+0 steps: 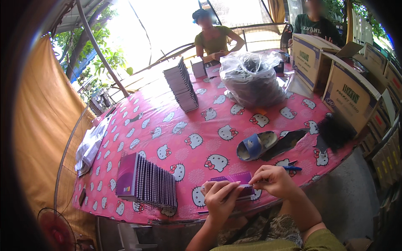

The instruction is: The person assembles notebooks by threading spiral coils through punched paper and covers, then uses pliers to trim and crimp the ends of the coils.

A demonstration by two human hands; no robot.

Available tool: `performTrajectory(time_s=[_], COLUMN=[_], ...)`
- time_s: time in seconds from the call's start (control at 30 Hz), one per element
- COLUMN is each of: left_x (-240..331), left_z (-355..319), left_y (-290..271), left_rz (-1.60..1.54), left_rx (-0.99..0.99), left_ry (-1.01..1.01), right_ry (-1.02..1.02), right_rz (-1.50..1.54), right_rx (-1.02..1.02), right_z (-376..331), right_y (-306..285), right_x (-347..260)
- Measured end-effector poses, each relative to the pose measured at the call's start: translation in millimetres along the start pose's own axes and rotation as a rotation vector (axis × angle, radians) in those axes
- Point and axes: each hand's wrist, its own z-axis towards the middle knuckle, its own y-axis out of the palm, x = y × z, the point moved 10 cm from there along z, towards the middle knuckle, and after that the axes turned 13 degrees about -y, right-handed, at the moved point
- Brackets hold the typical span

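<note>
At the near edge of the table, my left hand grips a small purple notebook, its fingers bent over the top edge. The thumb and fingers of my right hand are pinched together at the notebook's right end. Just behind it shows a purple cover with a row of small holes along its edge. My fingers hide part of the notebook. A blue pen lies beyond my right hand. To the left of my hands stands a leaning stack of spiral notebooks with purple covers.
A blue slipper lies on the pink tablecloth. Farther back are a tall notebook stack, a shorter stack and a filled plastic bag. Cardboard boxes crowd the right; two people are across the table.
</note>
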Motion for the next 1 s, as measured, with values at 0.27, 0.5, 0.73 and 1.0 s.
performTrajectory(time_s=[0.27, 0.5, 0.73, 1.0], left_x=[-4.2, -11.5, -7.8, -8.1], left_z=[0.6, -3.1, -1.5, -3.1], left_y=[2.2, 0.4, -2.1, -3.3], left_rz=[0.045, -0.032, -0.057, -0.061], left_rx=[-0.005, -0.016, 0.004, 0.0], left_ry=[-0.038, -0.061, -0.006, -0.015], right_ry=[-0.055, -0.145, -0.131, -0.186], right_rz=[-0.442, -0.515, -0.503, -0.326], right_rx=[0.141, 0.037, 0.063, -0.041], right_z=[-3.1, 3.2, 6.8, 11.0], right_y=[2.8, 11.2, 11.5, 12.4], right_x=[-21.6, -33.8, -37.8, -12.9])
